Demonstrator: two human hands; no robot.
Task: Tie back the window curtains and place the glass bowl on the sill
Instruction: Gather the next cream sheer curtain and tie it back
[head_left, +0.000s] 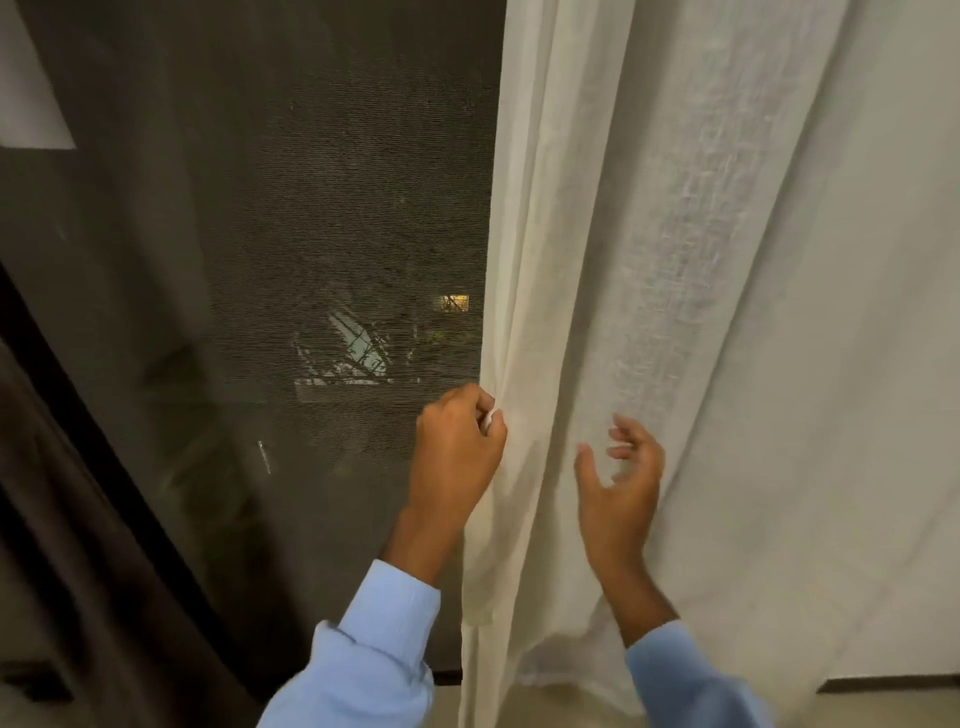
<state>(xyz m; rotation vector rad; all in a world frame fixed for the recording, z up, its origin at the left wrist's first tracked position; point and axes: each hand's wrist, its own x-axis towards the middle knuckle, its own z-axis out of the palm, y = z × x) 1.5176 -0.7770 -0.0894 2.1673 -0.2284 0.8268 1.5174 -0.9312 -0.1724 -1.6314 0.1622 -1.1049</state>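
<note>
In front of me a dark mesh window screen (249, 208) fills the left of my view, with night beyond it, one small yellow-lit window (455, 302) and some pale slanting bars (358, 343) showing through, a pale rectangle (31, 88) at the upper left, and beige floor (571, 713) below.

On my feed the cream curtain (701, 260) fills the right half of the frame. It is off-white with a slubby woven grain, and paler in a vertical band down its middle. The mesh screen (249, 218) across the centre and left is dark grey-brown with a fine horizontal weave. A small lit window (455, 302) glows yellow through it at mid-frame. I see a dark brown curtain (78, 545) at lower left. Along the bottom edge, the left sleeve (374, 649) and right sleeve (685, 675) are plain light blue.
</note>
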